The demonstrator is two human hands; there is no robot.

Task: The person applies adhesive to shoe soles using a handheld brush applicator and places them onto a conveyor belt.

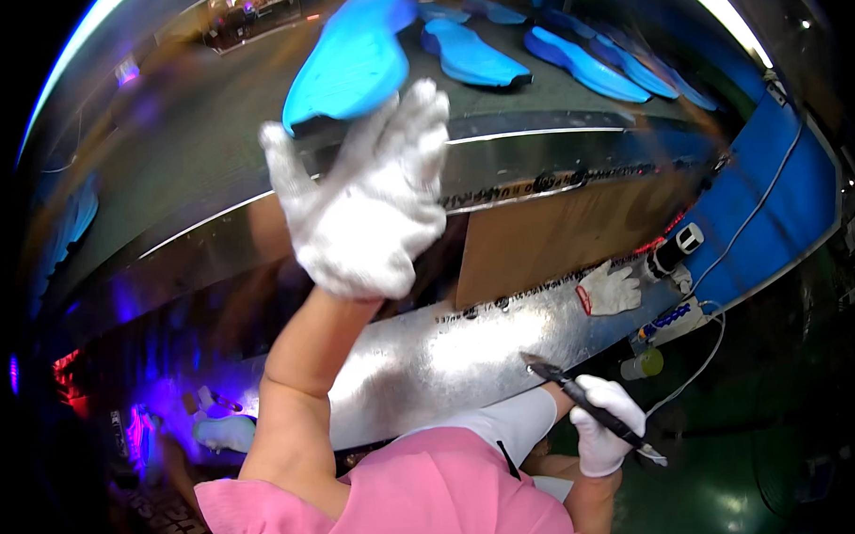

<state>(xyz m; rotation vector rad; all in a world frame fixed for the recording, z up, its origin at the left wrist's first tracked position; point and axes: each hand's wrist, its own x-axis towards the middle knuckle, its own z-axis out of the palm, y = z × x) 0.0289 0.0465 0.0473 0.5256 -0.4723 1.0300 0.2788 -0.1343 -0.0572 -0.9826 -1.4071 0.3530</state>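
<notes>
My left hand (364, 208), in a white knit glove, reaches up to the near edge of a conveyor belt. Its fingers are spread, with the thumb apart, and they overlap the lower end of a large bright blue shoe sole (350, 58). Whether the fingertips touch that sole is hard to tell. Lower right, my right hand (606, 423), also gloved in white, is closed round a dark-handled brush (583, 396). The brush slants, with one tapered tip toward the metal shelf and a pale tip at its lower end.
More blue soles (477, 53) lie along the dark belt (206, 115), which has a metal edge. Below it, a brown cardboard sheet (539, 235) leans above a shiny metal shelf (421, 357). A spare white glove (610, 289), a black-and-white cylinder (676, 251) and cables sit at the right.
</notes>
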